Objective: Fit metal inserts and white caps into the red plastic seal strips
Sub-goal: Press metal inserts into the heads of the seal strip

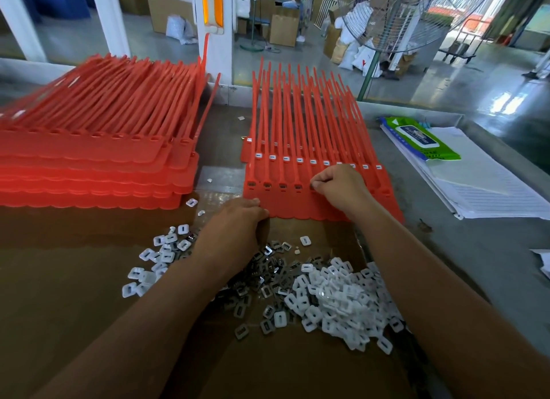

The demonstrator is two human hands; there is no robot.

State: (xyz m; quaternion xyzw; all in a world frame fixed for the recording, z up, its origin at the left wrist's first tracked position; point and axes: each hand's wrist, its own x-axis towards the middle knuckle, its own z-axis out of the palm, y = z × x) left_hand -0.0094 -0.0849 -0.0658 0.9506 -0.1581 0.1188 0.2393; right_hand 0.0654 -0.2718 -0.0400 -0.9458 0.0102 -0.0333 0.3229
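At the red seal strips point(285, 203), a small dark piece point(312, 186) was pinched by the right hand point(339, 187). Their near edge was touched by the curled left hand point(238, 223), its grip not discernible. Behind both wrists, metal inserts point(275, 267) and white caps point(336, 297) were heaped.

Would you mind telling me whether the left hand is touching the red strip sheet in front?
Touching. In the head view, fingertips of the left hand lie on the near scalloped edge of the red strip sheet, with no gap visible.
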